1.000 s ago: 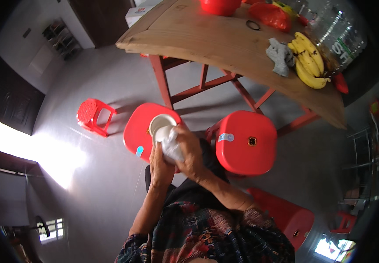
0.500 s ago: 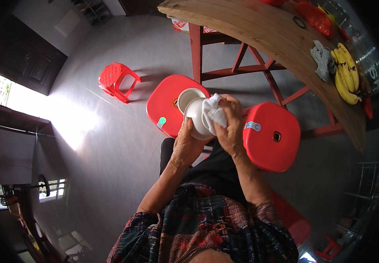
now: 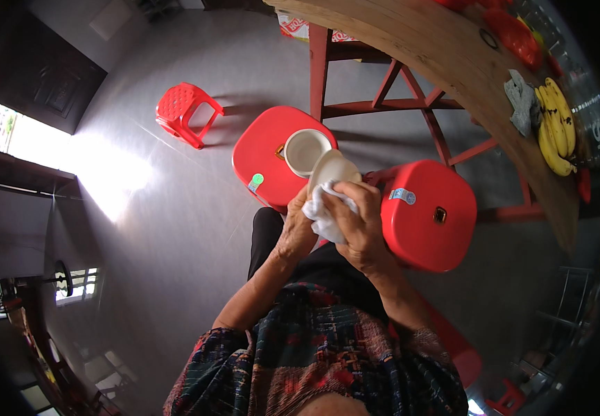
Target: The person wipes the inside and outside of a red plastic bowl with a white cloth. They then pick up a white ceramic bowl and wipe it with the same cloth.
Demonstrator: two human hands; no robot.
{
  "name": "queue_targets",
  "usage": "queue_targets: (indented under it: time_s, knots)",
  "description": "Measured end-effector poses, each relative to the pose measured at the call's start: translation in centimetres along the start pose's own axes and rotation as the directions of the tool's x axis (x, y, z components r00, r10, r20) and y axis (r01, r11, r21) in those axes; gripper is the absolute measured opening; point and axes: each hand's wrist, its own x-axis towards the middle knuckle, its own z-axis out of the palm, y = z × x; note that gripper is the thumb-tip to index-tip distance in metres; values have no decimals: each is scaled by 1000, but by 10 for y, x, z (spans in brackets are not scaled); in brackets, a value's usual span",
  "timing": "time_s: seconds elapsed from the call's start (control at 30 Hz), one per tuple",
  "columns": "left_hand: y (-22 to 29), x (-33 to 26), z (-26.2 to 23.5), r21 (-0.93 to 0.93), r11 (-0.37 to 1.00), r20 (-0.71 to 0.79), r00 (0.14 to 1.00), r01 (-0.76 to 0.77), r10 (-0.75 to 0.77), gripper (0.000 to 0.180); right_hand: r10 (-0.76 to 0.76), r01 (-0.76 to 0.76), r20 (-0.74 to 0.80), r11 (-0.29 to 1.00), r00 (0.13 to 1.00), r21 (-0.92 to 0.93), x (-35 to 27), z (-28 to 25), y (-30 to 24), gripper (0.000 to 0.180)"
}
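My left hand (image 3: 298, 227) grips a white bowl (image 3: 334, 166) by its side, tilted in front of my lap. A crumpled white cloth (image 3: 327, 211) is bunched in my right hand (image 3: 361, 225), pressed against the bowl. The cloth and my fingers cover the bowl's near part, so its full shape is hidden. Just beyond, a second white bowl (image 3: 307, 154) stands upright on a red stool (image 3: 262, 142), its open top facing up. The held bowl overlaps the edge of that stool in view.
Another red stool (image 3: 428, 215) is close by my right arm. A small red stool (image 3: 185, 111) stands on the grey floor farther left. At the upper right, a wooden table (image 3: 445, 62) on red legs bears bananas (image 3: 556, 128), a grey cloth (image 3: 522, 100) and a red plastic bag (image 3: 515, 38).
Both hands have drawn slightly nearer to me, and the held bowl has turned to another tilt. The cloth has shifted to the bowl's near side. More of the standing bowl shows.
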Motion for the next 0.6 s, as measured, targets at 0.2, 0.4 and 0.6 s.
queue_targets:
  time_s: [0.2,0.4,0.6]
  knots:
    - [-26,-11,-15,-139,979,82,987,152,-142,40,92,-92,2,995,996,-31,23,3,18,35]
    - [-22,-8,-13,-231,952,184,970,200,-159,60,628,-552,149,515,763,656,7,-2,65,16]
    - [-11,7,3,-658,718,215,970,227,-109,74,587,-469,-179,765,789,442,-18,33,50,25]
